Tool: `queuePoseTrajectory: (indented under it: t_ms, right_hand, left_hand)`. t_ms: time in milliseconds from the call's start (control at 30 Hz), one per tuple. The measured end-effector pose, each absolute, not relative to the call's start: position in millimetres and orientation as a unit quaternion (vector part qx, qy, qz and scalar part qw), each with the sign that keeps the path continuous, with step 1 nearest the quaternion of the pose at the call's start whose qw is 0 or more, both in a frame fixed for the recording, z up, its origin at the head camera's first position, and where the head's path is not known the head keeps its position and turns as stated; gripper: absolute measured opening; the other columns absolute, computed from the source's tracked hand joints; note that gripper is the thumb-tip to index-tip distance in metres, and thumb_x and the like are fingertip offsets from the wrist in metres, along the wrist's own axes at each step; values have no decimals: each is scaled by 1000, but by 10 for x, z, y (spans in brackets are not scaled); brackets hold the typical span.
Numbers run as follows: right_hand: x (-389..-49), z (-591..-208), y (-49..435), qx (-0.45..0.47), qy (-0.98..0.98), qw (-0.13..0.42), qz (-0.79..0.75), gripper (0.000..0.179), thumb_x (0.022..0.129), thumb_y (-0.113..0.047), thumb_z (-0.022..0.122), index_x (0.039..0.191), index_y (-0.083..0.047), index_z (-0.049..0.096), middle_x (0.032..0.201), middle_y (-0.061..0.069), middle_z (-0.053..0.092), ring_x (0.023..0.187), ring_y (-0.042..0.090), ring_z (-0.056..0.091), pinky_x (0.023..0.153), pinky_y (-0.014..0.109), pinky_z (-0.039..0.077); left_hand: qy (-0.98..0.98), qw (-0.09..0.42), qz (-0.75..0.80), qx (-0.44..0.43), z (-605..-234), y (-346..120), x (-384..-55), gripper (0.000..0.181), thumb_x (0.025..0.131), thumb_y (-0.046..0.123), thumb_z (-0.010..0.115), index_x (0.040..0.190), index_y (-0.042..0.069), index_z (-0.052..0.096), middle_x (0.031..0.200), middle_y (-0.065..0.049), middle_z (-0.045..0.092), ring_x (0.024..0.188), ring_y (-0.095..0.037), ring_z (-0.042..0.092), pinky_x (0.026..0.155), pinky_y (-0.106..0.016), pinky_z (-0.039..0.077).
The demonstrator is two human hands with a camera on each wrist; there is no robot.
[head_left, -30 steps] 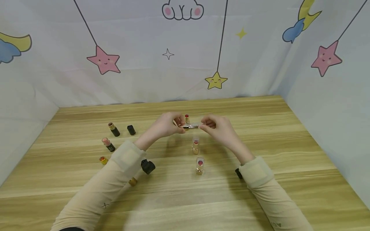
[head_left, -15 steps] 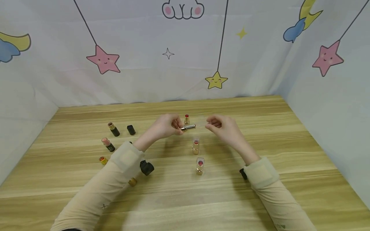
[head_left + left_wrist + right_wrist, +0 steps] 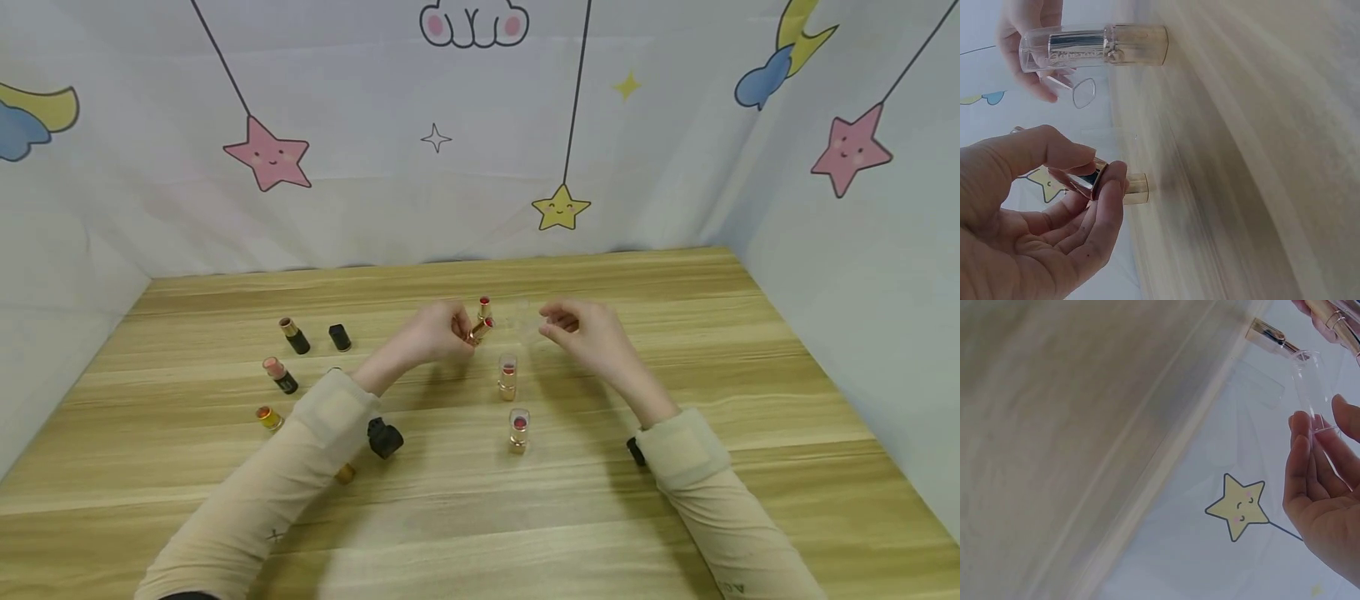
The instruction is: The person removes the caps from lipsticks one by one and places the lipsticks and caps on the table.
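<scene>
Raised lettering runs along the silver band of a capped lipstick (image 3: 1079, 47) standing on the table, too blurred to read; the left sleeve (image 3: 247, 500) bears a mark like an X. The left hand (image 3: 438, 331) pinches an uncapped red lipstick (image 3: 482, 330) between thumb and fingers, tilted, just beside another red lipstick (image 3: 484, 307) that stands upright. The right hand (image 3: 1329, 481) grips a clear cap (image 3: 1311, 387) by one end, thumb against fingers, apart from the held lipstick. The table (image 3: 450, 533) is wood-grained; behind it hangs a white curtain (image 3: 375, 217) printed with smiling stars.
</scene>
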State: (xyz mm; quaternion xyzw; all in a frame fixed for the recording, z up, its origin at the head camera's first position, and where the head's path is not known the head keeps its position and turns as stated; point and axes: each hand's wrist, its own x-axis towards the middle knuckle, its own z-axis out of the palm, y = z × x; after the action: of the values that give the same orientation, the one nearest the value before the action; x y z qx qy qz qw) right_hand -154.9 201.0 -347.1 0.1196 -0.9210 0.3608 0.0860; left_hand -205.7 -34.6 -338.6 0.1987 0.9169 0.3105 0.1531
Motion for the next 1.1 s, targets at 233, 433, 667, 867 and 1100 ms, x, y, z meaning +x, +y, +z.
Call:
queuePoseTrajectory:
  t_ms: [233,433,667,867,1100]
  right_hand:
    - [-1561,-3473,1999,130,-928,87,337,27,90,-14,67,113,0,67,101,14,70,90,26,65,82,39,53]
    - [-1567,-3459,1973,144,-939,89,298,27,89,-14,68,112,0,67,101,14,69,89,25,64,81,39,52]
    - [-1603,-3446,1905,165,-951,84,250,28,88,-14,69,113,-1,67,103,12,69,88,23,64,78,37,53]
    - [-1658,-3477,1858,185,-954,84,222,26,87,-15,70,109,-2,67,95,11,68,85,21,62,76,35,52]
    - [-1684,-3488,1812,202,-953,76,212,24,86,-14,71,106,-2,67,94,11,67,84,22,62,74,34,52]
  left_hand:
    - [910,142,318,223,-3414,-321,-2073,17,74,5,70,87,6,60,90,-8,65,83,-18,57,71,-26,45]
    - [915,143,308,219,-3416,-289,-2074,19,75,8,76,85,9,60,88,-6,66,82,-18,58,72,-27,44]
    - [914,148,306,221,-3474,-237,-2096,22,77,8,76,88,7,58,93,-10,66,85,-21,59,74,-30,46]
    - [917,154,297,216,-3499,-199,-2130,27,76,9,78,97,5,60,84,-6,59,78,-18,53,69,-28,43]
    - [919,158,284,223,-3499,-157,-2145,29,76,8,77,100,2,61,74,-2,51,71,-15,48,64,-25,39]
